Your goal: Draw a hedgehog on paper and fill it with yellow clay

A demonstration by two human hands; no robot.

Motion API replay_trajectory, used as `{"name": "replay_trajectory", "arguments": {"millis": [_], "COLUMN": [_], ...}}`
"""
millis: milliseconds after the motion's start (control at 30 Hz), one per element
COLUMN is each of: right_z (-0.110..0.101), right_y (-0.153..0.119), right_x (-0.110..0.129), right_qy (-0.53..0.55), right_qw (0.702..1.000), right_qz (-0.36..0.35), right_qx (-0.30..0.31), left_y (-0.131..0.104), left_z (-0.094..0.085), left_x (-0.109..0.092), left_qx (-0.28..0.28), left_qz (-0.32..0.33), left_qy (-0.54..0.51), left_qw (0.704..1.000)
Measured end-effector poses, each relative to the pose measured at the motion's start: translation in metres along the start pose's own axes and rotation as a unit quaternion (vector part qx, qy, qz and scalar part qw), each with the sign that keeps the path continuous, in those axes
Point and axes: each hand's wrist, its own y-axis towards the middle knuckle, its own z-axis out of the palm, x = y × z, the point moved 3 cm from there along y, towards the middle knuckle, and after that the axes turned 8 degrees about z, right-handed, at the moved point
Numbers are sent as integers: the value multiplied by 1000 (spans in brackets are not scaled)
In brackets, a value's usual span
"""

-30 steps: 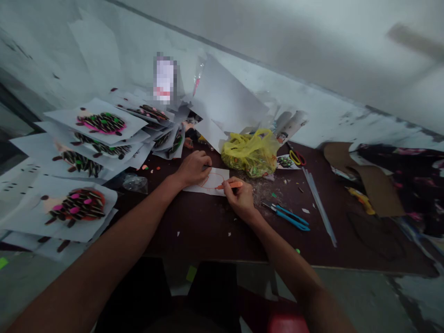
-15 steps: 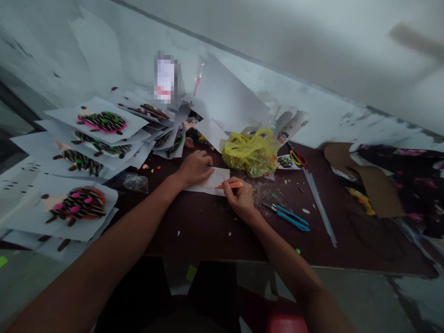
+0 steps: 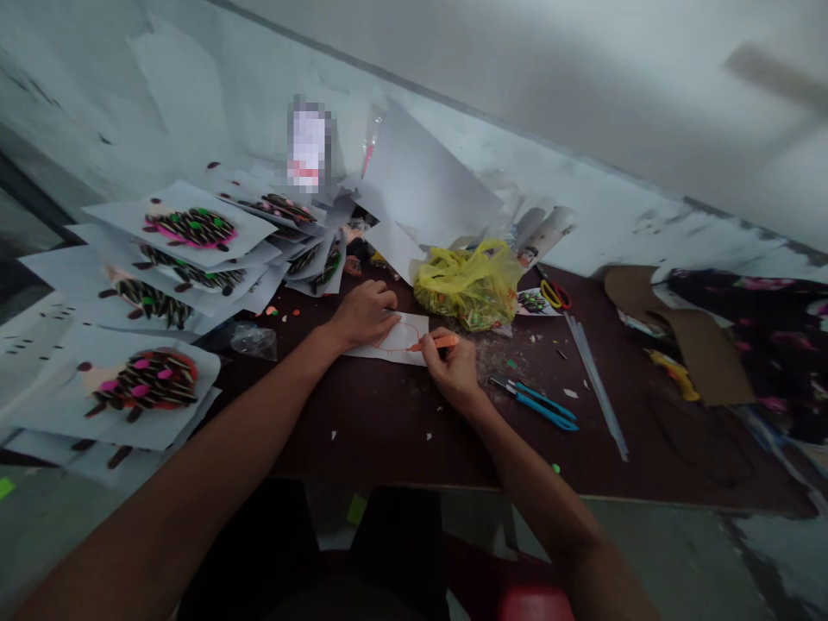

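A small white sheet of paper [image 3: 372,352] lies on the dark table, bearing an orange curved outline. My left hand [image 3: 364,315] presses on its left part with fingers curled, steadying it. In my right hand [image 3: 453,371] is an orange marker [image 3: 446,342], pinched between thumb and fingers. Its tip rests at the lower right of the drawn line. Just behind the sheet sits a yellow plastic bag [image 3: 469,285] full of bits. Blue thread snips [image 3: 543,407] lie to the right of my right hand.
Paper sheets with hedgehog pictures [image 3: 146,379] are piled at the left. A phone [image 3: 309,142], blurred out, leans on the wall. Scissors [image 3: 553,293], clear glue sticks [image 3: 595,384], a yellow cutter [image 3: 676,373] and brown card [image 3: 708,354] lie rightward. Paper scraps dot the table.
My right hand has shifted slightly right with the marker, its tip moving along the lower edge of the outline. My left hand stays in nearly the same place on the paper.
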Motion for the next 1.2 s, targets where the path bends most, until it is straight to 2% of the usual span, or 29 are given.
{"name": "replay_trajectory", "arguments": {"millis": [300, 500, 1067, 1200], "right_z": [0, -2, 3, 7], "right_y": [-1, 0, -1, -3], "right_x": [3, 0, 1, 3], "right_qy": [5, 3, 44, 66], "right_qw": [1000, 1000, 999, 997], "right_qz": [5, 22, 15, 14], "right_qx": [21, -8, 18, 45], "left_y": [0, 0, 0, 0], "left_z": [0, 0, 0, 0], "left_x": [0, 0, -1, -1], "left_qx": [1, -2, -4, -3], "left_qz": [2, -1, 3, 7], "left_qy": [6, 7, 0, 0], "left_qw": [1000, 1000, 1000, 1000]}}
